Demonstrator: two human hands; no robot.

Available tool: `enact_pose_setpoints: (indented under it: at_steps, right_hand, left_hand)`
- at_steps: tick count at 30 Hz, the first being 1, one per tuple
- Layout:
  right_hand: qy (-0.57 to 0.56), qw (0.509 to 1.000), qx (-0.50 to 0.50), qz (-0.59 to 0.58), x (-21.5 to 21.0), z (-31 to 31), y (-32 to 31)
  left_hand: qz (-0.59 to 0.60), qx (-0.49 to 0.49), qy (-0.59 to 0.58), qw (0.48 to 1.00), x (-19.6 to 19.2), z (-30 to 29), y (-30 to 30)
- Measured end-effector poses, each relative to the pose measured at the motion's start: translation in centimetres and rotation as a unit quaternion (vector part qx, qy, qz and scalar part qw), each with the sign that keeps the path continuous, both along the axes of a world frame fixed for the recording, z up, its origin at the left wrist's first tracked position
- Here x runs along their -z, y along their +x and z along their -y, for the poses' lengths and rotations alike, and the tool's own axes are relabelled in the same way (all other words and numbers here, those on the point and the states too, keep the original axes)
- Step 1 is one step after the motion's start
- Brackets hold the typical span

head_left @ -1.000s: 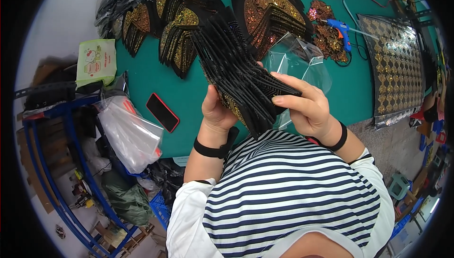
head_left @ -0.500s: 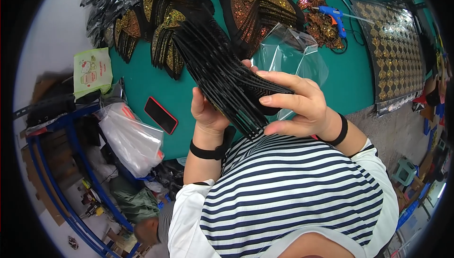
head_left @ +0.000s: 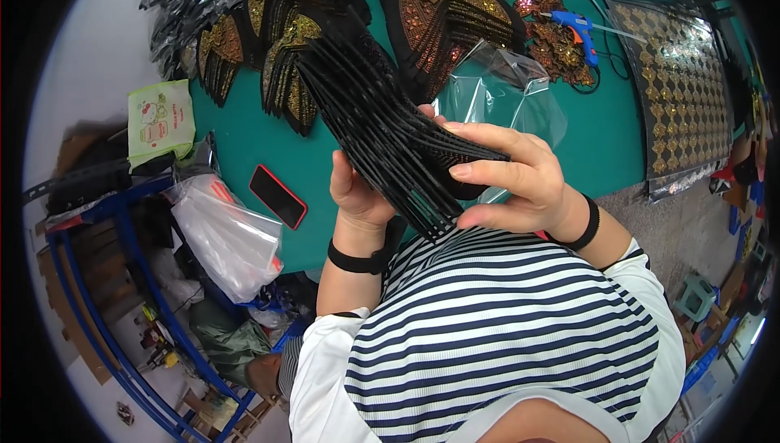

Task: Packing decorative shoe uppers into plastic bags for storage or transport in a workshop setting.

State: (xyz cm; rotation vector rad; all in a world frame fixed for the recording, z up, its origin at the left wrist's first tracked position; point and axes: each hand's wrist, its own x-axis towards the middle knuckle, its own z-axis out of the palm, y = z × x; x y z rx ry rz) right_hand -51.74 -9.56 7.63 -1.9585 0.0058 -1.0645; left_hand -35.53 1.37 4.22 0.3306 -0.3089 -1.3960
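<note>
Both hands hold a thick stack of black fabric pieces (head_left: pixel 382 134), its many layered edges fanned toward me. My left hand (head_left: pixel 360 191) grips the stack's left side, thumb up and the other fingers hidden behind it. From the right, my right hand (head_left: pixel 520 179) closes on the lower right part, fingers on the upper layers and thumb near the bottom corner. Beyond it lie matching stacks of black pieces with gold sequins (head_left: pixel 288 45) and copper sequins (head_left: pixel 447 17). A clear plastic bag (head_left: pixel 504 94) lies just past my right hand.
A blue glue gun (head_left: pixel 573 29) rests by loose sequined patches (head_left: pixel 561 53) on the green table (head_left: pixel 601 134). At right lies a sheet of gold motifs (head_left: pixel 678 94). A red-edged phone (head_left: pixel 278 197), clear bags (head_left: pixel 223 236) and a green pouch (head_left: pixel 160 122) are at left, above a blue rack (head_left: pixel 162 305).
My hands and the stack keep nearly the same pose. The whole view has shifted very slightly. At lower left, the visible part of another person has moved a little.
</note>
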Motion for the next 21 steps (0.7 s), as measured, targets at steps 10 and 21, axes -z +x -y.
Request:
enact_pose_setpoints:
  at_steps: [10,21]
  right_hand:
    - [-0.064,0.998,-0.006,0.016,0.3,0.6,-0.2]
    - [-0.032,0.998,0.049,-0.015,-0.4,-0.4,-0.4]
  left_hand:
    - [-0.016,-0.013,-0.036,0.999,0.0,0.4,-0.1]
    - [-0.015,-0.027,0.041,0.999,1.2,-0.7,0.4]
